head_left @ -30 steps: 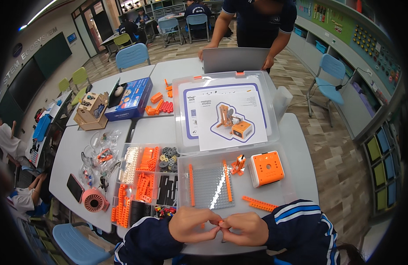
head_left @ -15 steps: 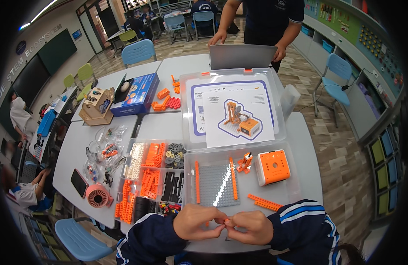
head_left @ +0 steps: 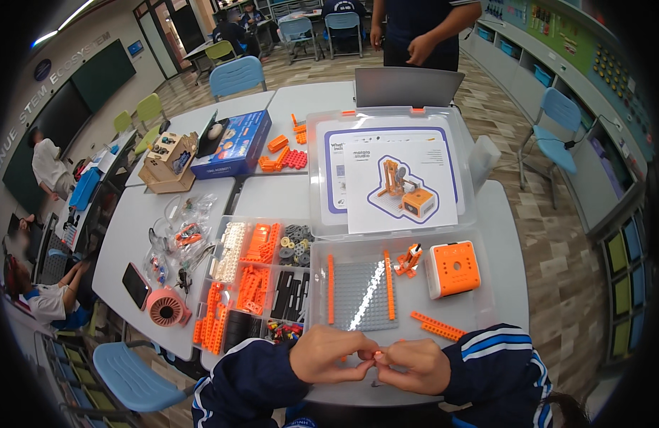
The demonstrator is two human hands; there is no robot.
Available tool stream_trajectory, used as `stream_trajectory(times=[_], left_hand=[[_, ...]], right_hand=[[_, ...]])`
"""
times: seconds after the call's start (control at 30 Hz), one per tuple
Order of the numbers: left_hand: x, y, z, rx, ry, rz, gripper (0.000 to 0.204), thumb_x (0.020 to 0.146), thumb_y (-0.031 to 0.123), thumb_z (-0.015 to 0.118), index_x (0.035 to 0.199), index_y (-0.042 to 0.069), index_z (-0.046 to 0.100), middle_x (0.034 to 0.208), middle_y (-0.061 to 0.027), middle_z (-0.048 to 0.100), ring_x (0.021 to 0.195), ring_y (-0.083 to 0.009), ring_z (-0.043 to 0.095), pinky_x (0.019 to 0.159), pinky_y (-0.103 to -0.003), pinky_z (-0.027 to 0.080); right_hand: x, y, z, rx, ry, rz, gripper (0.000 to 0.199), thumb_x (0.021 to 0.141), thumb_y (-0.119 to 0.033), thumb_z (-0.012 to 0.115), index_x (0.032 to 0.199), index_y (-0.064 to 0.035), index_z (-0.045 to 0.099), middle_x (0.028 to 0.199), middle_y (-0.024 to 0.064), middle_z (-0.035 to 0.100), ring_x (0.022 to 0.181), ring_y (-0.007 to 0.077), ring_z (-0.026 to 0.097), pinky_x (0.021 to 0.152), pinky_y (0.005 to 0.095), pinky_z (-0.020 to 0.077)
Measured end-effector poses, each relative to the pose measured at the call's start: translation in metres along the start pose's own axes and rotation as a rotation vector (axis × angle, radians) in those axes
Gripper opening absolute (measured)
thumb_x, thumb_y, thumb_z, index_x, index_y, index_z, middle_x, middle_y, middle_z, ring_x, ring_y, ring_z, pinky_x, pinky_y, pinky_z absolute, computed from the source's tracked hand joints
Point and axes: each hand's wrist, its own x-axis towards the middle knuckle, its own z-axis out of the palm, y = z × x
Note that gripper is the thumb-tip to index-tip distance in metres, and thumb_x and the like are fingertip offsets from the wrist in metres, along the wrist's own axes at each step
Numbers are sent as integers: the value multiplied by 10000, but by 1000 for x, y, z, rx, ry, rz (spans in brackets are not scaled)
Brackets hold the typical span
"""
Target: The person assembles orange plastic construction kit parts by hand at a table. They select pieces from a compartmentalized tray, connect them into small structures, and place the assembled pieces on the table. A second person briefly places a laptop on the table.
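Observation:
Close to the table's near edge, my left hand (head_left: pixel 331 355) and my right hand (head_left: pixel 415 366) meet fingertip to fingertip. Both pinch a tiny orange building piece (head_left: pixel 378 354), mostly covered by the fingers. Just beyond them, a clear plastic tray (head_left: pixel 489 303) contains a grey studded baseplate (head_left: pixel 359 296). One upright-running orange beam (head_left: pixel 331 289) lies along the plate's left side, and another orange beam (head_left: pixel 390 285) along its right. Right of the plate are a small orange assembly (head_left: pixel 409 261), an orange-and-white cube block (head_left: pixel 454 269) and loose orange beams (head_left: pixel 438 326).
A sorting box (head_left: pixel 272 265) of bricks, gears and beams stands left of the tray. Farther left lie a phone (head_left: pixel 136 286), a pink fan (head_left: pixel 167 307) and bagged parts (head_left: pixel 189 234). A picture sheet (head_left: pixel 404 187) rests on the open lid; behind it stands a laptop (head_left: pixel 408 88).
The scene has shifted slightly rightward in view. Across the table, a person's hands have come off the laptop. My hands keep their pinch, with little movement.

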Motion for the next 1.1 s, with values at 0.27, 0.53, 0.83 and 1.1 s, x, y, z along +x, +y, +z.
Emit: stream_trajectory(times=[0.27,0.53,0.83,1.1], left_hand=[[0,-1,1,-34,11,31,281,824,86,778,1087,62,681,844,-62,736,740,-237,744,591,-323,566],[-4,2,-1,-51,-5,-8,251,864,113,748,1098,71,668,879,-59,720,779,-233,739,641,-328,566],[-7,-3,7,-75,96,29,247,846,83,763,1064,22,666,833,-79,698,714,-242,712,599,-327,534],[-7,-4,8,-99,96,31,231,845,61,757,1049,2,664,810,-90,695,708,-239,714,601,-323,541]], right_hand=[[3,-4,-3,-29,-10,-5,188,785,-45,784,909,-19,646,690,90,625,581,268,647,523,340,496],[7,-14,-5,-58,-1,40,167,763,-5,787,889,-1,676,737,97,676,630,281,682,579,348,546],[8,-20,-1,-82,12,131,181,768,36,789,892,37,656,791,169,740,717,259,759,645,295,572],[7,-19,-2,-83,9,105,180,791,37,782,913,39,651,819,176,749,739,260,765,654,297,571]])
